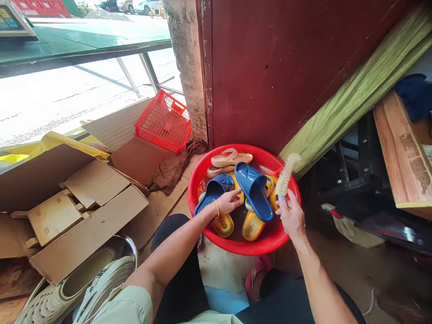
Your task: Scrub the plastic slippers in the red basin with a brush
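A red basin (243, 249) in front of me holds several slippers. My right hand (292, 215) is closed around the blue handle of a scrub brush (286, 174), its pale bristles pointing up over the basin's right rim. My left hand (230, 201), with a bangle at the wrist, reaches over the basin with fingers stretched out and nothing visible in them. It is between a left blue slipper (211, 194) and a right blue slipper (254, 191). Yellow slippers (253, 225) lie beneath, partly hidden. Beige flip-flops (232, 158) rest at the far rim.
An open cardboard box (91, 234) with wooden pieces stands left, near a tilted red crate (165, 123) and a brown rag (172, 168). Pale clogs (97, 283) sit low left. Behind the basin rises a dark red panel (263, 81); green cloth (347, 103) slants down at right.
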